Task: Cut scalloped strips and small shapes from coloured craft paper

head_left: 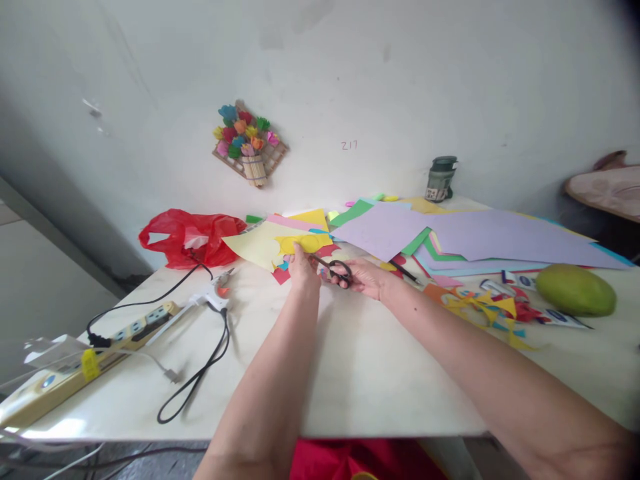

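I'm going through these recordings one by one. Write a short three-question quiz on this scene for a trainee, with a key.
1. Which of the person's hands holds the scissors?
2. True or false: the red plastic bag lies farther left in the picture than the green fruit.
3. What is the left hand holding?
A) a white cable
B) yellow paper
C) a tube

Key:
1: the right hand
2: true
3: B
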